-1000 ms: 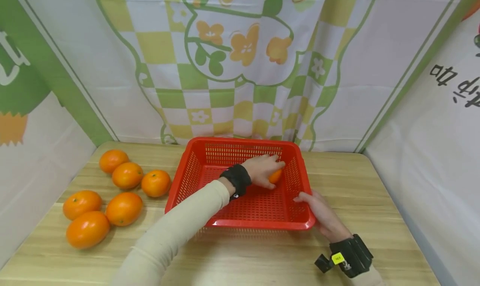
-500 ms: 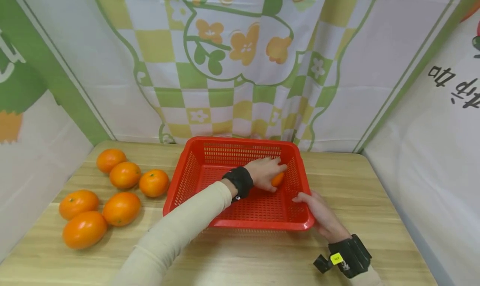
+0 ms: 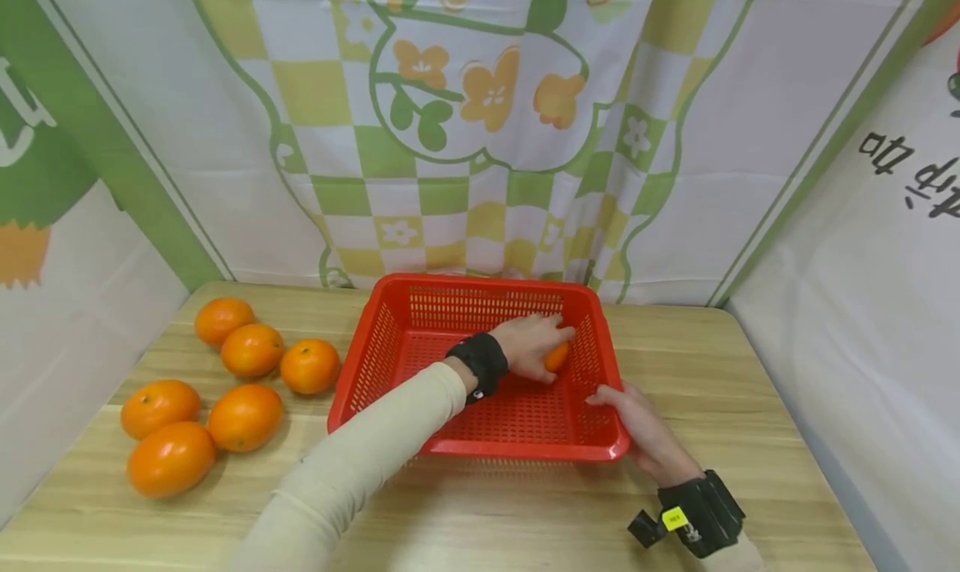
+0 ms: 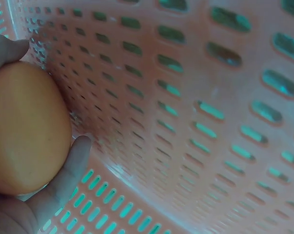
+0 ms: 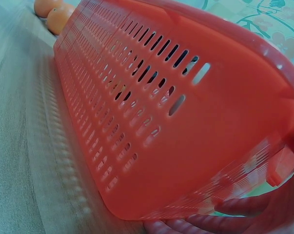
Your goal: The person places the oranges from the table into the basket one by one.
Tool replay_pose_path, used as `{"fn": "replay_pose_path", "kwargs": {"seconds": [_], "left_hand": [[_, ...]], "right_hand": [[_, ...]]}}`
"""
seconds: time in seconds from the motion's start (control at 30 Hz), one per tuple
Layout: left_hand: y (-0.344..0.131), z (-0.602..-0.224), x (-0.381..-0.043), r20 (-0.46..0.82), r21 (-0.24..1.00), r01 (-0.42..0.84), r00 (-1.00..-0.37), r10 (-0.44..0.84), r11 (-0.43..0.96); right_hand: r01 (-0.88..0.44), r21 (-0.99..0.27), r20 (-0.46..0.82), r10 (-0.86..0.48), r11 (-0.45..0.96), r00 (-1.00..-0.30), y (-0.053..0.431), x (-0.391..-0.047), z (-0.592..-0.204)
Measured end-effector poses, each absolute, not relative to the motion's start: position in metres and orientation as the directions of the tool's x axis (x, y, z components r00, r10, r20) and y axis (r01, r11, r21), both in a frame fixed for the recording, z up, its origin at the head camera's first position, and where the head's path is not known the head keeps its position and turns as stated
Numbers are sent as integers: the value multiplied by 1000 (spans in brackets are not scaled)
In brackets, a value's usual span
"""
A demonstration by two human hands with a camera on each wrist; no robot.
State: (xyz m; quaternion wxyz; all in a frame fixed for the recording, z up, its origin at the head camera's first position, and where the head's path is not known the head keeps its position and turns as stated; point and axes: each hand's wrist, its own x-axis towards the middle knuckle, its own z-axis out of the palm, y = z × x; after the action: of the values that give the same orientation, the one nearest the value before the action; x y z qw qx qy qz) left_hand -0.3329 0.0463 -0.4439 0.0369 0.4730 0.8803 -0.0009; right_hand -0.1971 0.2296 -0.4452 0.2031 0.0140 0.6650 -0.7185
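Note:
In the head view my left hand (image 3: 528, 347) reaches into the red plastic basket (image 3: 480, 283), near its right end. It holds an orange (image 3: 557, 357), which the fingers mostly cover from above. The left wrist view shows this orange (image 4: 27, 131) large, with thumb and fingers curled about it and the slotted basket wall beside it. My right hand (image 3: 651, 435) grips the basket's right side by the rim near the front corner, thumb over the inside. Seen from the right wrist, several fingers (image 5: 239, 207) lie against the outside of the slotted wall.
Several loose oranges (image 3: 246, 418) lie on the wooden table (image 3: 480, 522), left of the basket. A patterned curtain (image 3: 480, 197) hangs right behind the basket, and white panels stand on both sides.
My left hand has shifted very slightly to the right with the orange since the first frame. The right hand keeps its hold on the rim, and the basket stays in place.

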Motion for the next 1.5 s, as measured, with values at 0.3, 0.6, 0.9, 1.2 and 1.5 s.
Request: {"fn": "replay_pose_path", "kwargs": {"seconds": [0.3,0.6,0.9,1.2,1.5], "left_hand": [[47,-442,-331,-70,45,821,-566,821,570],[48,-444,-332,-67,38,823,-564,823,567],[49,-443,-332,-72,33,827,-559,826,562],[48,-441,-330,-57,37,828,-557,829,559],[46,-440,-331,-46,30,830,-556,830,557]], "right_hand": [[304,-952,-287,-269,-24,-919,229,-197,-447],[304,-952,-282,-276,-39,-919,230,-196,-447],[305,-952,-288,-260,-24,-922,230,-196,-447],[295,-955,-281,-256,-17,-925,231,-196,-449],[302,-953,-284,-266,-30,-921,230,-197,-446]]}}
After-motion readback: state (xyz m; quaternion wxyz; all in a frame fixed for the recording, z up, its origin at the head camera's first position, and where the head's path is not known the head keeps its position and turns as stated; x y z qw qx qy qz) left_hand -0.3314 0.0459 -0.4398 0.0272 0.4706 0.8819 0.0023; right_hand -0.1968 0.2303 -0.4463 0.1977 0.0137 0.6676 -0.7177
